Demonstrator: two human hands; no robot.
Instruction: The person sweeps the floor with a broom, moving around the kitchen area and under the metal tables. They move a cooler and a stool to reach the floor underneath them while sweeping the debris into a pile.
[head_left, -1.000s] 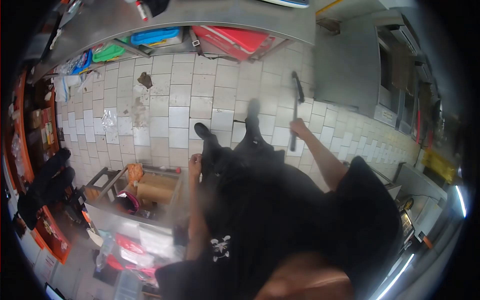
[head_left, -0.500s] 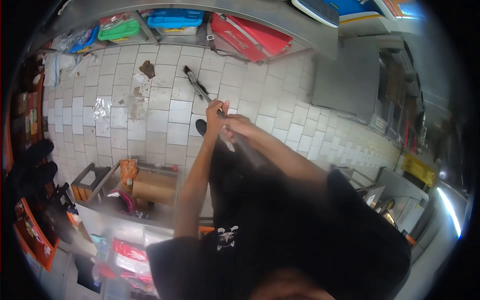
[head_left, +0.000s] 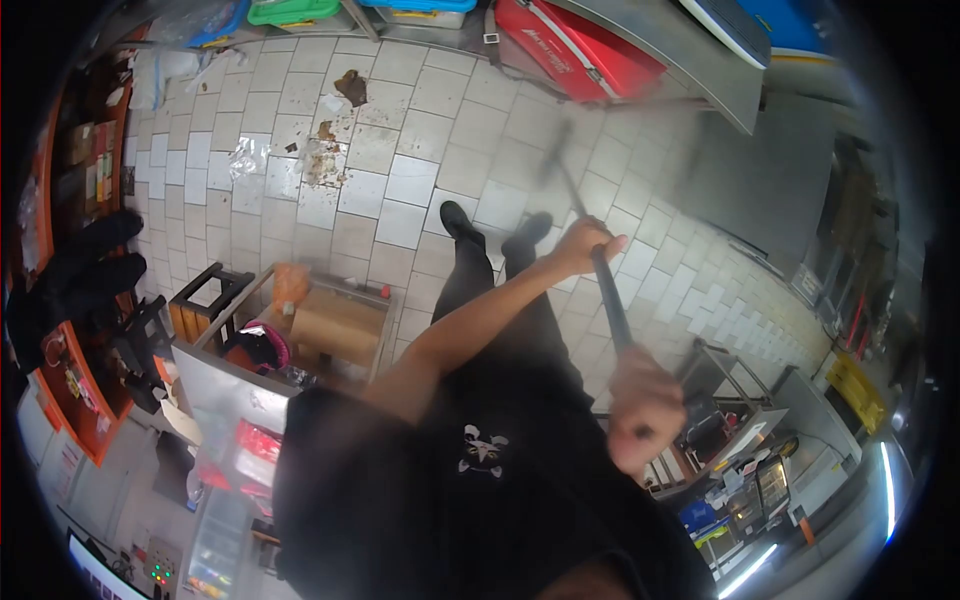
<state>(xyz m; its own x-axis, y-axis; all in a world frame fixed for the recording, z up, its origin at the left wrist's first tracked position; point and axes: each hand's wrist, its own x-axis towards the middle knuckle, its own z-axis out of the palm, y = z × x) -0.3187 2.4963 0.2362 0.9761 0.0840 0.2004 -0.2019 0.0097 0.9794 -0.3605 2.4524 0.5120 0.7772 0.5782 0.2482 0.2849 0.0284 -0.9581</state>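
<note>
A long-handled broom (head_left: 612,300) slants across the view, its dark head (head_left: 557,155) blurred over the tiled floor at the upper middle. My left hand (head_left: 588,246) is closed round the lower part of the handle, its thumb pointing right. Higher up, near the handle's top end, my right hand (head_left: 645,405) is wrapped round it and smeared by motion. To the left of the broom head lies dirt (head_left: 325,160) scattered on the tiles, with a brown crumpled scrap (head_left: 351,87) and a piece of clear plastic (head_left: 248,157).
A red bag (head_left: 575,50) and lidded boxes sit under the metal counter (head_left: 715,80) at the top. A metal cabinet (head_left: 765,170) stands at right. Lower left is a table frame holding a cardboard box (head_left: 338,330). My shoes (head_left: 458,220) are on the floor between.
The broom head has swung right, away from the dirt. My hands, close together before, are now far apart on the handle, the right one drawn back. My view has shifted.
</note>
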